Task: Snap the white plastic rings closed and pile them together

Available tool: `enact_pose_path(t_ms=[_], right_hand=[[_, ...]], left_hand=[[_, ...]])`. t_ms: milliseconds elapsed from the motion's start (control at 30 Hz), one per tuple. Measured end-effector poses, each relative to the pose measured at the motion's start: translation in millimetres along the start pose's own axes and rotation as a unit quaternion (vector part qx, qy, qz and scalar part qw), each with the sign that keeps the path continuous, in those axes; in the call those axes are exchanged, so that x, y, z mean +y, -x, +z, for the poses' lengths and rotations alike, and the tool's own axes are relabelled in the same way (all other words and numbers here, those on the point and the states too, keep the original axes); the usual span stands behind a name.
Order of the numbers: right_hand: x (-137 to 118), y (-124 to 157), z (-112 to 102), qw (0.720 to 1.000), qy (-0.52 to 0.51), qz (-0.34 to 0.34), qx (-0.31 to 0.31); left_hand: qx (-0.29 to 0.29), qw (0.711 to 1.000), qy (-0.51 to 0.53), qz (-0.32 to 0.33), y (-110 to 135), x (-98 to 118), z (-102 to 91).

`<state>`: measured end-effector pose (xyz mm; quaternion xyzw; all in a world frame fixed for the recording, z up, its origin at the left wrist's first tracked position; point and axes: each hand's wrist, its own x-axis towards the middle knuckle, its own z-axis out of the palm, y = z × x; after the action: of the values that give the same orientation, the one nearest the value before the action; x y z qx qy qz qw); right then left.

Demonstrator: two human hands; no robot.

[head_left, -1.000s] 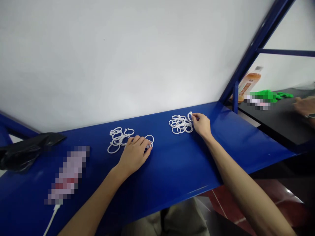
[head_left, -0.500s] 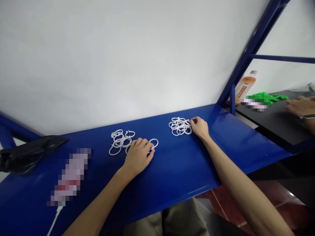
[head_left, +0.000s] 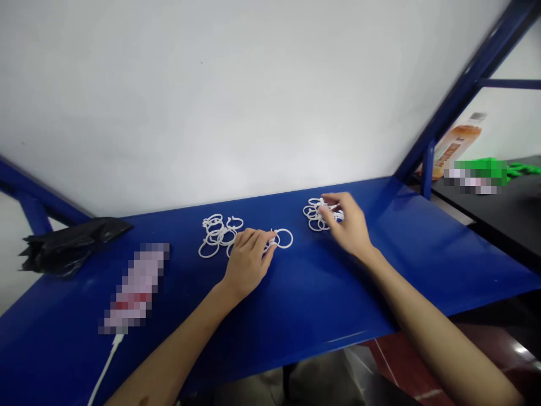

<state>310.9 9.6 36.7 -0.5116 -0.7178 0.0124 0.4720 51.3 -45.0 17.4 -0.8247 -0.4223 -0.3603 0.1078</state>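
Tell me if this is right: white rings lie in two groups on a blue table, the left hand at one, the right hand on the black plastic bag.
Not quite: the head view shows the right hand at the other group of white rings, not on the black plastic bag. The rest is right.

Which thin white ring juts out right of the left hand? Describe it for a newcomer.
On the blue tabletop in front of the white wall, find the person's bare left hand, partly covering a cluster of thin white rings. Just right of it lies the single thin white ring. Unlike the overlapping rings left of the hand, most of its loop shows alone against blue.
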Motion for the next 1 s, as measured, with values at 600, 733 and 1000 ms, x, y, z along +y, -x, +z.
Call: enact_pose_path(t_ms=[600,733,1000], right_hand=[[-47,30,17,0.937,-0.084,-0.122,-0.316],[-50,33,21,0.935,-0.082,-0.132,-0.32],[-56,41,26,0.937,-0.035,-0.165,-0.306]], left_hand=[[-0.017,1.0,0.006,-0.012,-1,9,-1.7],[-0.022,0.999,0.004,-0.028,1,10,1.5],[-0.027,0.998,-0.005,-0.047,6,10,6.8]])
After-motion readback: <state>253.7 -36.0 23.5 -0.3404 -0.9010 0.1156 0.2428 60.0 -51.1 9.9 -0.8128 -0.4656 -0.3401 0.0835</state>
